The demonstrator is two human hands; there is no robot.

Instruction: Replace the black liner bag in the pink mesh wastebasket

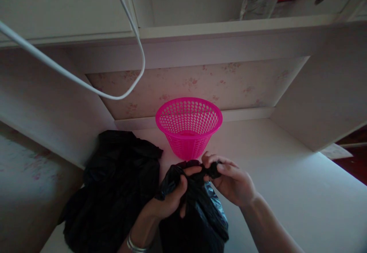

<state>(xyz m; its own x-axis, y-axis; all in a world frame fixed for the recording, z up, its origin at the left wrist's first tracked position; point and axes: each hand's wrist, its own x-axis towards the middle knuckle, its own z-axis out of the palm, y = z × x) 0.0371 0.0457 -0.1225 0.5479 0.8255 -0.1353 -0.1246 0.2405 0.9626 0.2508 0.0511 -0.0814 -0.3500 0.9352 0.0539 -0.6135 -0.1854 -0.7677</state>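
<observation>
A black plastic bag hangs from my two hands in front of me, its upper part bunched together. My left hand is closed on one gathered side of it, thumb on top. To the right, my right hand pinches a twisted, knot-like end of the same bag between thumb and fingers. Just beyond the hands stands a bright pink perforated plastic basket, upright, with nothing visible inside. The lower end of the bag runs out of view.
Black plastic or cloth lies heaped on the white surface at left. A white cable loops down at upper left. Above runs a shelf edge, with a clear plastic package on the shelf. White side panels flank the space.
</observation>
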